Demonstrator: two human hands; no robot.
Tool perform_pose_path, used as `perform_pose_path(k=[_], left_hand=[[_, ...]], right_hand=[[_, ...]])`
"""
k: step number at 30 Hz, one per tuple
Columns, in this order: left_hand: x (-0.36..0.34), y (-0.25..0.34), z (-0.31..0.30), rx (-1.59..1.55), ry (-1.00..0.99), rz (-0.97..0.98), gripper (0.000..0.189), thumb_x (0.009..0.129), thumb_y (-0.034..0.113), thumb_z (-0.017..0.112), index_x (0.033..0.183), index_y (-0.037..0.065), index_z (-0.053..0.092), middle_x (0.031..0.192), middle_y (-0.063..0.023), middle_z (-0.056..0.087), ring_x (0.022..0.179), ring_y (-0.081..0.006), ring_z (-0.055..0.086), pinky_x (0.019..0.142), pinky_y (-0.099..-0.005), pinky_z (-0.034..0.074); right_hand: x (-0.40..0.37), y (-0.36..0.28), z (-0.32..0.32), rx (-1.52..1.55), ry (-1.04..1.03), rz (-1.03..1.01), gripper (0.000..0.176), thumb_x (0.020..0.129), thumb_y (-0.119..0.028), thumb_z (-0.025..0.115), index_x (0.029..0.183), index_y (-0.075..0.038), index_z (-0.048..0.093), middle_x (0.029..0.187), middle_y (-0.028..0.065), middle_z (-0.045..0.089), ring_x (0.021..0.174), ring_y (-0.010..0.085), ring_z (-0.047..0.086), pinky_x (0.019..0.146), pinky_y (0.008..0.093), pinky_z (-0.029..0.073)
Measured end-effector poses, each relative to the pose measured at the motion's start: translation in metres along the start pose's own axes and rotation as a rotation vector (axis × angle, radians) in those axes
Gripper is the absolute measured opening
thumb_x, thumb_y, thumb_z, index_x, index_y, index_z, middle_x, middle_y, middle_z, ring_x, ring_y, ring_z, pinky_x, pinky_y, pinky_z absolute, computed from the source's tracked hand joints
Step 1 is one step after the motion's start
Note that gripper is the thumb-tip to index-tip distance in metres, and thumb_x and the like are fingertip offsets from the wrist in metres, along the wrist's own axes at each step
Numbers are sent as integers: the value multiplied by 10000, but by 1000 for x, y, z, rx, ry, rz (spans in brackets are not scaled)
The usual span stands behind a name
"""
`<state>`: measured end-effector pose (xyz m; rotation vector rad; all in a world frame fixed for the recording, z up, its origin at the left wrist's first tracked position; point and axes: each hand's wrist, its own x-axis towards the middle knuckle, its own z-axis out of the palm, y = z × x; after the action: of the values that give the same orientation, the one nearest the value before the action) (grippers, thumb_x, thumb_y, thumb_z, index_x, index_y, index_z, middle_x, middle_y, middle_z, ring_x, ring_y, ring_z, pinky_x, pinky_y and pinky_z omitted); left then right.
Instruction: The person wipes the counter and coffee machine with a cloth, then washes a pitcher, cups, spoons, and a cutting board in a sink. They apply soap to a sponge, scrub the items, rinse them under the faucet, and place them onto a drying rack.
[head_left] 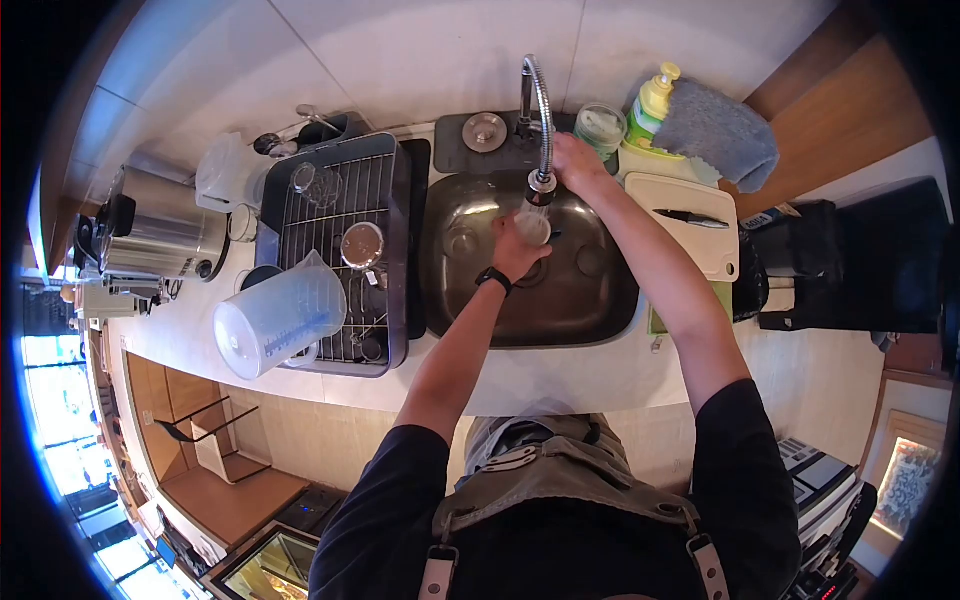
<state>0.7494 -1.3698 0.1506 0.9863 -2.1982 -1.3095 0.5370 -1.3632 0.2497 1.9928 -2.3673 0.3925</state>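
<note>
Over the metal sink (460, 300), my left hand (515, 252) is closed around a small clear cup (534, 228). The cup is tilted under the spray head (541, 184) of the faucet (545, 110), and water seems to run into it. My right hand (580, 162) is up beside the base of the faucet, behind the hose, with its fingers curled. Whatever those fingers touch is hidden. Just beyond that hand stands a clear tub (601, 127) with pale contents.
Left of the sink, a dish rack (400, 290) holds a plastic measuring jug (280, 315) and glassware. To the right lie a cutting board (690, 240) with a knife (690, 217), a yellow pump bottle (655, 100) and a grey cloth (722, 130). A steel canister (160, 230) stands far left.
</note>
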Motion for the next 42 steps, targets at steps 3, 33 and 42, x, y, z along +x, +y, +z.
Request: perform_pose_path(k=[3, 33, 42], left_hand=[[-4, -19, 0, 105, -116, 7, 927, 526, 223, 885, 1300, 12, 421, 1248, -204, 477, 1241, -358, 414, 1054, -422, 413], [14, -25, 33, -1504, 139, -800, 370, 995, 143, 305, 1222, -87, 485, 1153, -220, 626, 1011, -387, 641, 887, -485, 533], [16, -59, 38, -1068, -118, -793, 201, 908, 68, 495, 950, -29, 666, 851, -153, 682, 707, -269, 674, 575, -406, 549]], right_hand=[[0, 2, 3, 47, 0, -7, 140, 781, -48, 626, 907, -73, 682, 1003, 138, 619, 1007, 329, 621, 832, 434, 538], [-183, -57, -42, 269, -77, 228, 204, 824, -119, 668, 977, 15, 644, 1025, 253, 623, 983, 411, 637, 876, 482, 525], [-141, -103, 70, 519, -73, 616, 355, 767, -154, 764, 1075, -18, 651, 1004, 267, 666, 975, 407, 652, 853, 492, 530]])
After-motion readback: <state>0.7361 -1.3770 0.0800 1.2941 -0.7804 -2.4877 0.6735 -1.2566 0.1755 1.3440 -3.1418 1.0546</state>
